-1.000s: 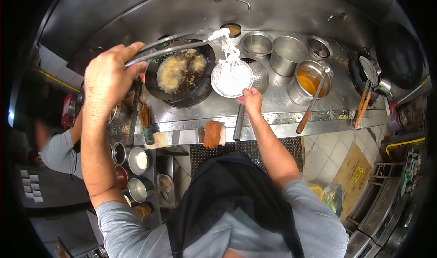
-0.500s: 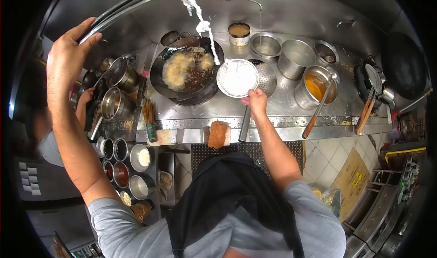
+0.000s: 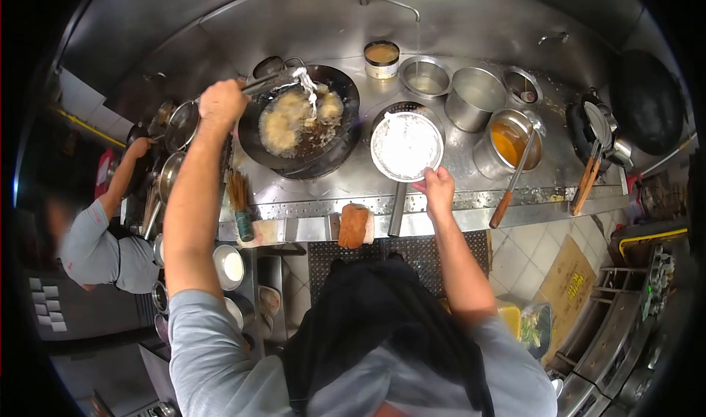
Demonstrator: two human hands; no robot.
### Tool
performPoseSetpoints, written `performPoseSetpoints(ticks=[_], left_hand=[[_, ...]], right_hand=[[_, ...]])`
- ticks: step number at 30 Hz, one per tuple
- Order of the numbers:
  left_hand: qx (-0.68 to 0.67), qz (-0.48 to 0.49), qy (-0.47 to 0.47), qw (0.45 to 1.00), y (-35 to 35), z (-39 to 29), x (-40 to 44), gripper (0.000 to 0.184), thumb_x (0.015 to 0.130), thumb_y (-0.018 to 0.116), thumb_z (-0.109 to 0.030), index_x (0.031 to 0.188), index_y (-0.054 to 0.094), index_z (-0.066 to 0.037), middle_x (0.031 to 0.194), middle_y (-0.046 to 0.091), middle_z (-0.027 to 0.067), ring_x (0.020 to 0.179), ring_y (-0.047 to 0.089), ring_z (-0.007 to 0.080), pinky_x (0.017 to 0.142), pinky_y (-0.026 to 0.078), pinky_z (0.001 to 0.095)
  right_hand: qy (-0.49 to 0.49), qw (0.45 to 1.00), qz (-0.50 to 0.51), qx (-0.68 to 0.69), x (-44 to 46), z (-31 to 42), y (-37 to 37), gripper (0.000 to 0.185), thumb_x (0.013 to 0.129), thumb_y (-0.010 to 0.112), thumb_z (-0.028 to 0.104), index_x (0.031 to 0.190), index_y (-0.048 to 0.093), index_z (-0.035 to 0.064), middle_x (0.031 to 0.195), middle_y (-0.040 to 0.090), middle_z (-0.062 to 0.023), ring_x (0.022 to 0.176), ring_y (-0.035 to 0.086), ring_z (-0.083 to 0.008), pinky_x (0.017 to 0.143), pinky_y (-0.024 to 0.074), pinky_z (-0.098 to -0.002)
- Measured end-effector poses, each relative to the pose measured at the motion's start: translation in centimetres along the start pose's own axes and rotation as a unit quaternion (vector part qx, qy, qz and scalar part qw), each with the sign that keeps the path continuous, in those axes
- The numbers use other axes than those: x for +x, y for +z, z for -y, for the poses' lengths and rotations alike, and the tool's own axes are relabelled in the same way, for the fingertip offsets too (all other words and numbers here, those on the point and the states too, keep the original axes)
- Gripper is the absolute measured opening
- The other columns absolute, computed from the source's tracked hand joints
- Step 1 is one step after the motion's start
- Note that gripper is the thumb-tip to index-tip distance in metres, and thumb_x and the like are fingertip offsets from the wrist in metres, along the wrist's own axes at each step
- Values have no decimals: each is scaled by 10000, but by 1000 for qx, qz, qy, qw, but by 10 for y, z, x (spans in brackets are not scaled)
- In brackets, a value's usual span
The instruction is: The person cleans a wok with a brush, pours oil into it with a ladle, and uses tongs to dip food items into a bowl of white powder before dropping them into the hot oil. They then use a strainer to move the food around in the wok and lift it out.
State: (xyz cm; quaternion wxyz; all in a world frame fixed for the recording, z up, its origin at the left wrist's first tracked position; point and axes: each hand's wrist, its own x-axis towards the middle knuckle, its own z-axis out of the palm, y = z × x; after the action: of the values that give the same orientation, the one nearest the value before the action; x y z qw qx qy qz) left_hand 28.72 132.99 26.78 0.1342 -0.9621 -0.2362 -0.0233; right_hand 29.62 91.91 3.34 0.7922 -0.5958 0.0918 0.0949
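Right hand [image 3: 439, 188] holding bowl [image 3: 395, 177], skimmer [image 3: 397, 209] (partly covered)

One pair of tongs [image 3: 261, 85], one white-filled bowl [image 3: 399, 178], one brush [image 3: 241, 207]

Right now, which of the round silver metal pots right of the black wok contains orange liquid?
The silver metal pot nearest the right hand, with a wooden-handled metal utensil across it; none of the others shows such liquid.
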Motion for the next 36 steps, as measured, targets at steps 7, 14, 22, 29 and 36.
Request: performPoseSetpoints(ticks=[7, 14, 22, 29, 36], left_hand=[[-75, -9, -83, 994, 45, -10, -7, 412, 875, 627, -419, 1245, 622, -238, 1125, 679, 125, 1058, 646, 311, 891, 515, 432], [-91, -122, 142, 978, -46, -47, -90, 414, 807, 706, -331, 1179, 659, -158, 1053, 692, 97, 943, 672, 282, 819, 537, 395], [-29, -76, 306, 948, -80, -124, -135, 429, 768, 748, -273, 1153, 653, -111, 921, 668, 107, 843, 670, 279, 735, 532, 396], [17, -59, 304, 951, -81, -132, -132, 377, 784, 722, -264, 1133, 668, -131, 889, 671, 92, 815, 670, 282, 724, 530, 402], [-24, -122, 285, 950, -115, -103, -153, 338, 757, 730, -214, 1083, 704, -128, 854, 657, 86, 796, 654, 296, 710, 521, 401]], right_hand=[[-3, 1000, -22, 10, -7, 2, -14, 135, 917, 548, 103, 915, 587, -27, 841, 657, -93, 704, 635, -141, 636, 559, -280], [-25, 999, -18, -26, 1, 1, -17, 122, 930, 557, 103, 890, 589, -8, 811, 644, -77, 658, 616, -133, 629, 575, -293], [-74, 995, -24, -57, 18, -20, -6, 254, 894, 591, 119, 689, 479, 20, 646, 544, -34, 596, 569, -110, 560, 550, -294], [-19, 999, 24, -34, 4, 4, 5, 123, 916, 554, 95, 848, 556, -7, 804, 619, -86, 663, 611, -144, 623, 575, -316], [8, 1000, 21, -9, 10, 0, 13, 146, 900, 535, 108, 857, 576, -26, 769, 605, -78, 636, 601, -146, 602, 553, -301]])
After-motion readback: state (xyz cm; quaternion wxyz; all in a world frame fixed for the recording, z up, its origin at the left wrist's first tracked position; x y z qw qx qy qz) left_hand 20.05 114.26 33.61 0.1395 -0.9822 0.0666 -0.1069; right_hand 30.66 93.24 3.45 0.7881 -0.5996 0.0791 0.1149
